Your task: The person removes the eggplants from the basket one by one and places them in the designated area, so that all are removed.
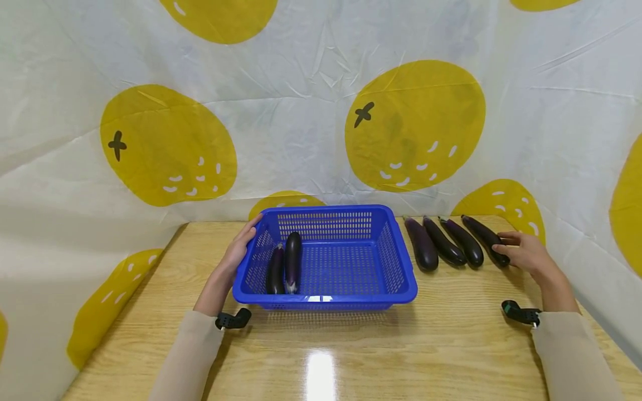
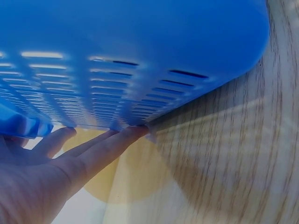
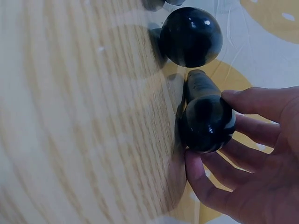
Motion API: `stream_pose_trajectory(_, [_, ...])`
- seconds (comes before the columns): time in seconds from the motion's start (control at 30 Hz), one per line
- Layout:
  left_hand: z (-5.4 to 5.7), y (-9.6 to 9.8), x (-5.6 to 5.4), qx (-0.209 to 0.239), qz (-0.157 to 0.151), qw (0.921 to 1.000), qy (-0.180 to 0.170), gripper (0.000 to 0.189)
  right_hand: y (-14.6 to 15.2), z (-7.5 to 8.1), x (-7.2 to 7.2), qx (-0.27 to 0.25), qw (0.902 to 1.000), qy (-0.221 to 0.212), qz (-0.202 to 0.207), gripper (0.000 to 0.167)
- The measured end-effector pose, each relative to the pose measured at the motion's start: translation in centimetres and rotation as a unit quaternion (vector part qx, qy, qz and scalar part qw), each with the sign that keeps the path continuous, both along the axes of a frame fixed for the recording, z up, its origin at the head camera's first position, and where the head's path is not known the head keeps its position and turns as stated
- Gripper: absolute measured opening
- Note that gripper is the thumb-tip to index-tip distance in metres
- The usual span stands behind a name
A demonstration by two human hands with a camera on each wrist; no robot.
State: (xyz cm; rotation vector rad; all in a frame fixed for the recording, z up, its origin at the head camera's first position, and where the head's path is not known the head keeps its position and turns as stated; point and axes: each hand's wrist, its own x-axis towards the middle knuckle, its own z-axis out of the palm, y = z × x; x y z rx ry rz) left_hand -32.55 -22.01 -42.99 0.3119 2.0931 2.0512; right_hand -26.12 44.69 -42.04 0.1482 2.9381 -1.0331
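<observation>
Sleeves (image 1: 185, 356): two, behind fingers (image 2: 107, 151). Left hand (image 1: 238, 250): extended against basket (image 1: 281, 298). Right hand (image 1: 526, 253): part-curled, gripping outermost eggplant (image 1: 482, 236); three others (image 1: 442, 242) leftward. Step, apparently: pickup; next calls for lifting.

We see a pale wooden table (image 1: 451, 345), streaked with grain, a bright patch of reflected light on its near middle. A blue basket (image 1: 281, 299) stands on its far half, around the centre, its shadow falling on the near side. To the right we count four eggplants slanting side by side, stems far and thick ends near: the leftmost eggplant (image 1: 422, 246), second eggplant (image 1: 444, 243), third eggplant (image 1: 462, 241) and rightmost eggplant (image 1: 482, 236).
</observation>
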Motion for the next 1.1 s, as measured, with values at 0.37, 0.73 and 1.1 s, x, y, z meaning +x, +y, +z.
stream_pose_trajectory(0.37, [-0.13, -0.06, 0.00, 0.012, -0.003, 0.9999, -0.002, 0.052, 0.12, 0.25, -0.03, -0.007, 1.0000, -0.006, -0.002, 0.071])
stream_pose_trajectory(0.73, [-0.08, -0.03, -0.01, 0.014, -0.003, 0.9999, -0.003, 0.052, 0.14, 0.46, 0.12, -0.015, 0.9997, -0.016, 0.008, 0.073])
stream_pose_trajectory(1.1, [-0.16, -0.18, 0.04, 0.009, -0.007, 0.9999, -0.002, 0.052, 0.18, 0.31, -0.02, -0.017, 0.9995, -0.008, 0.024, 0.071])
